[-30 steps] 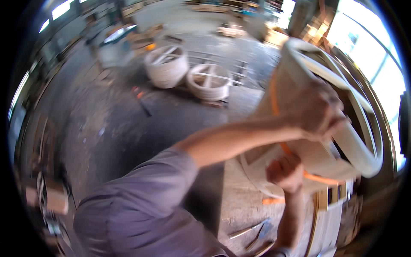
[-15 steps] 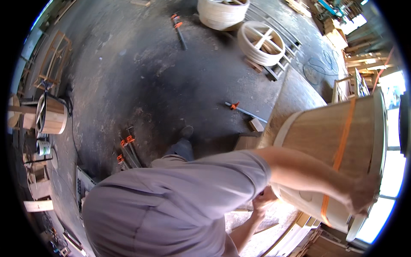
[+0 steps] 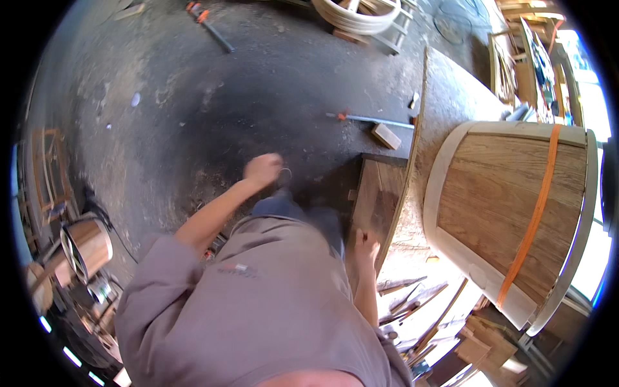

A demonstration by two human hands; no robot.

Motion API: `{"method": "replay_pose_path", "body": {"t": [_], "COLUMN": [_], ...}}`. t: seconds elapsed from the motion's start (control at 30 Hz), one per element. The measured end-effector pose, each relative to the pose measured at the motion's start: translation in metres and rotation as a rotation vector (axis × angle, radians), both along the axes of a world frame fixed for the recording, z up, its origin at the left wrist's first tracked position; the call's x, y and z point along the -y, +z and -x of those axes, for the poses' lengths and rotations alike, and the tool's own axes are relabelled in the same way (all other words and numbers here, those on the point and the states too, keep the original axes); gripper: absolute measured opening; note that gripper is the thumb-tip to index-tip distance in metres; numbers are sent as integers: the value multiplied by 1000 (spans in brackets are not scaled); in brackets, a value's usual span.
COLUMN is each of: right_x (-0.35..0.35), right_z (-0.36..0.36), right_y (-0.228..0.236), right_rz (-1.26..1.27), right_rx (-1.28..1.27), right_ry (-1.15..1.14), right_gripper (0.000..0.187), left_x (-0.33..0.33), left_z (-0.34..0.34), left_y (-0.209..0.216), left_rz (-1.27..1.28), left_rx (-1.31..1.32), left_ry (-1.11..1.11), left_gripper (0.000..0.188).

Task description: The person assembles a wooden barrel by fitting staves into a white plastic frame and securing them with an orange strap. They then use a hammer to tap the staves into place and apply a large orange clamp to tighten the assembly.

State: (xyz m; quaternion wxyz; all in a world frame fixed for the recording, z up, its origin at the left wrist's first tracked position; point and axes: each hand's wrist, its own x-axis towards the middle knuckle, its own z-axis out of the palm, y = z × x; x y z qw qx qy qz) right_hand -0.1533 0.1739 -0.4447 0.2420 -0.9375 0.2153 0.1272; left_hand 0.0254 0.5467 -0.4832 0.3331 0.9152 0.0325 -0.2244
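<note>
My left hand [image 3: 262, 169] is over the dark floor, in front of my body. Its fingers are turned under and blurred, so their grip is hidden. A thin pale curved line beside it is too faint to name. My right hand [image 3: 366, 248] is closed, near the front edge of the workbench [image 3: 445, 97]; a small dark spot shows between its fingers. Right of it, a tapered wooden tub [image 3: 503, 200] with pale bands at both ends lies on its side on the bench. An orange strap [image 3: 532, 216] runs around the tub. Neither hand touches it.
A bar clamp [image 3: 374, 119] and a wooden block [image 3: 387, 136] are beside the bench. Another clamp [image 3: 209, 26] lies on the far floor, near a round pale wooden frame [image 3: 358, 16]. Wood scraps [image 3: 474, 348] are piled at lower right. A smaller tub [image 3: 87, 248] stands at left.
My left hand has left the far end of the tub and swung left over the floor. My right hand has drawn back from the tub's near side. My body has turned left.
</note>
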Motion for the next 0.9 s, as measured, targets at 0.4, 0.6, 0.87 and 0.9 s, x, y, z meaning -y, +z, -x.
{"method": "replay_pose_path", "body": {"t": [0.4,0.6,0.87,0.9], "right_x": [-55,-85,-58,-45], "right_z": [-214,-344,-468,-479], "right_y": [-186,-331,-563,-588], "right_rz": [-369,-447,-181,-121], "right_rx": [-233,-432,-250,-245], "right_ry": [-326,-334,-481,-522], "right_gripper": [32,40,41,37], "left_x": [-188,-120,-142,-136], "left_z": [73,-66,-91,-109], "left_y": [-89,-45,-147,-153], "left_rz": [30,174,-191,-237], "left_rx": [-259,-503,-467,-419], "left_ry": [645,704,115,114], "left_gripper": [16,9,12,15]}}
